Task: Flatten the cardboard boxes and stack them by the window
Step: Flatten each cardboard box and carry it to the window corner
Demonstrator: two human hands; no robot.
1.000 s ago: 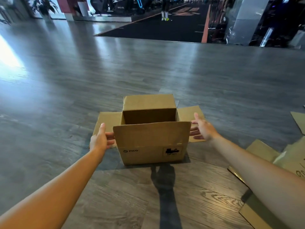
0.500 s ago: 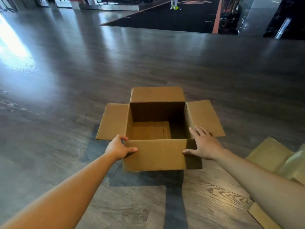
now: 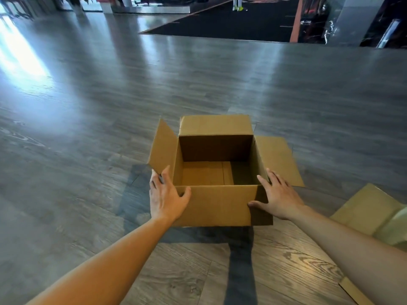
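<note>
Open cardboard box (image 3: 217, 203) sits upright on wood floor (image 3: 88, 133), centre of view, top flaps spread. Both bare arms reach forward from near edge. Left hand (image 3: 166, 198) at near-left corner: thumb hooks over near flap, fingers (image 3: 154, 179) wrap round left wall beside raised left flap (image 3: 163, 146). Right hand (image 3: 278, 195) at near-right corner: fingers spread wide and straight along right rim, thumb pressing near flap. Right flap (image 3: 277, 159) lies flat outward. Flattened cardboard (image 3: 370, 208) on floor, near right.
</note>
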